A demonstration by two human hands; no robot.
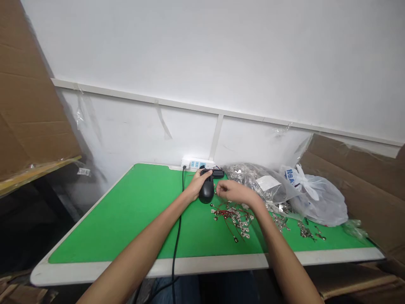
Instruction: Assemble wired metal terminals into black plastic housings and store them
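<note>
My left hand (198, 182) is wrapped round the side of a black rounded device (206, 192) near the back of the green mat; its exact kind is not clear. Just to the right of it, my right hand (230, 191) has its fingers pinched together, and whatever is between them is too small to make out. Below the right hand lies a loose heap of small metal terminals with thin red and brown wires (236, 217). A second black block (218, 173) sits behind the device.
A white power strip (198, 164) stands against the wall, with a black cable (179, 228) running over the table's front edge. On the right are a clear bag of metal parts (249, 177), a tied white bag (322, 202), scattered metal pieces (305, 231) and cardboard (357, 177).
</note>
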